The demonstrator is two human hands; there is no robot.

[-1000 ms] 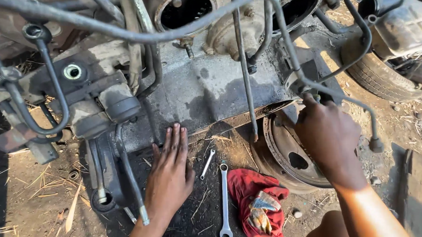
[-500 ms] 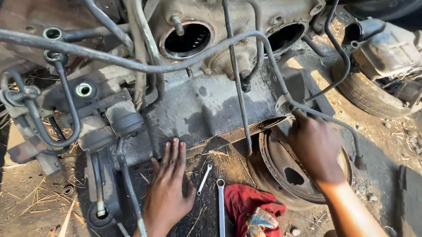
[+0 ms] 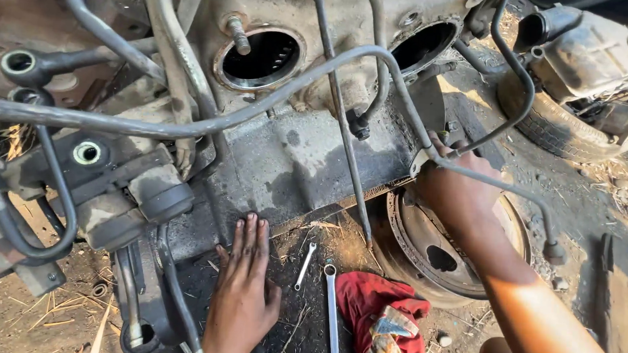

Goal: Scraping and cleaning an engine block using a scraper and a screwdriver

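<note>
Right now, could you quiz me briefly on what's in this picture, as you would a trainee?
1. True or false: the left hand lies flat, fingers touching the engine block.
2. Which lies between the long spanner and the wheel rim: A red rag, B hammer, C bottle?
3. What does the right hand grip?

Key: 1 true. 2 A. 3 Cannot tell; it rests at the block's lower corner, by a thin pipe.

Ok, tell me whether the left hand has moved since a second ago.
No. The left hand lies flat, fingertips at the lower edge of the engine block, the same gap left of the small spanner as before. Only the camera has shifted.
</note>
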